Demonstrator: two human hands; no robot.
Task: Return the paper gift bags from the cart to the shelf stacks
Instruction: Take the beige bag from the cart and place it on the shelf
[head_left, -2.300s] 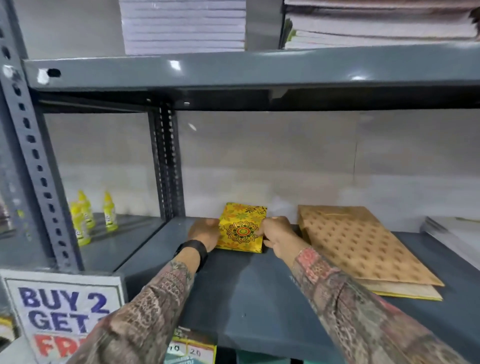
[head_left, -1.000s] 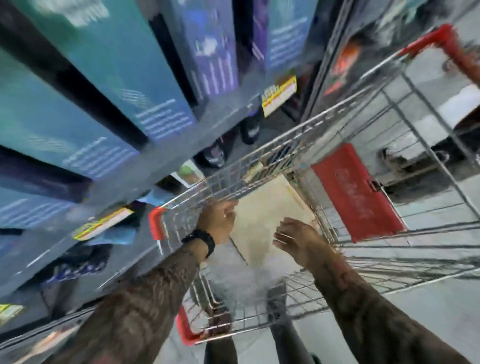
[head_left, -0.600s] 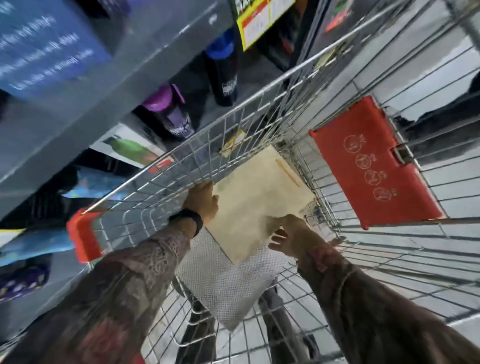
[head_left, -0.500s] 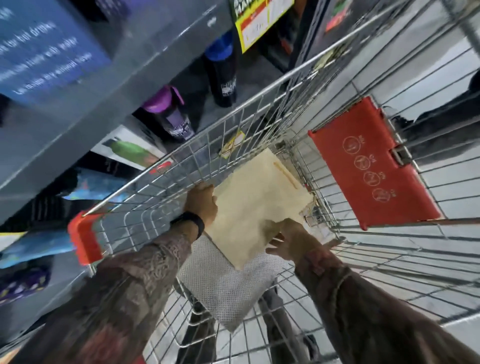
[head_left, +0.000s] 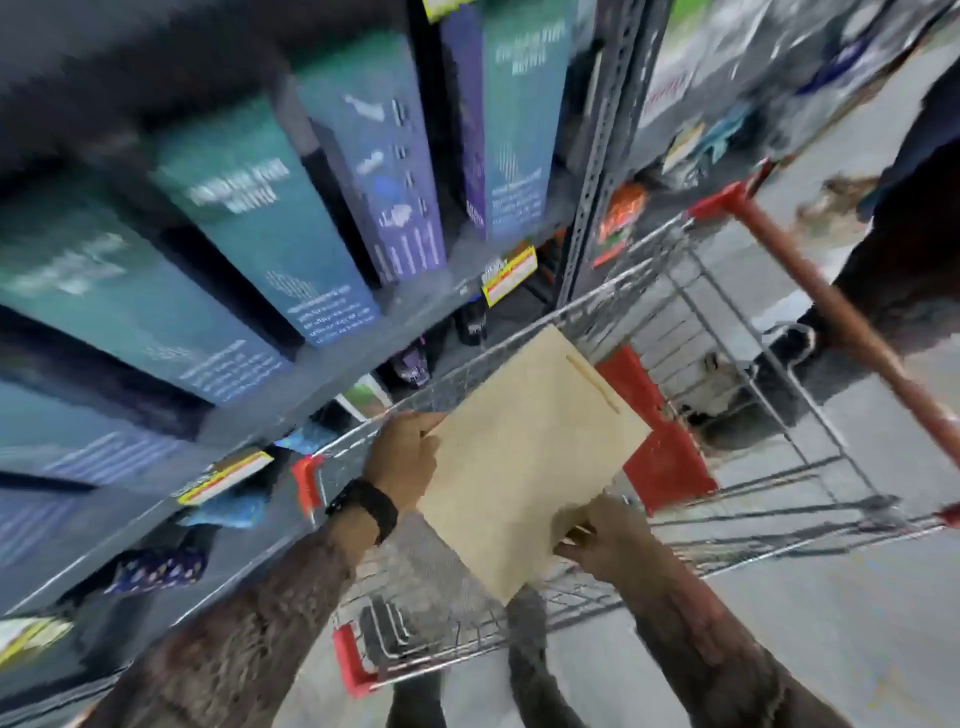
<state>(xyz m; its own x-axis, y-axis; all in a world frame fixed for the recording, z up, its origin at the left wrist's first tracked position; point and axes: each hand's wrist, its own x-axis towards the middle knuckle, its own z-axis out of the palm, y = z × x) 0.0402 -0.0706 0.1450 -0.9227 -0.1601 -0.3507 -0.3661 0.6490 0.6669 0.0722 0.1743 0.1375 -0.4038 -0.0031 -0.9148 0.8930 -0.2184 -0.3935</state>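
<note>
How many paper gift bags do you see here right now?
2: a flat beige paper gift bag held over the wire cart by the left hand and right hand, and a silver-white one lying beneath in the cart. Others may be hidden underneath.

A grey metal shelf (head_left: 332, 358) carries a row of tall teal and purple boxes (head_left: 332, 208) standing side by side, with yellow price tags (head_left: 509, 273) clipped to its front edge. Beside it on the grey floor (head_left: 831, 597) stands a wire shopping cart (head_left: 701, 364) with red corner guards; a pale mesh-patterned sheet (head_left: 441, 561) lies in its basket.
</note>
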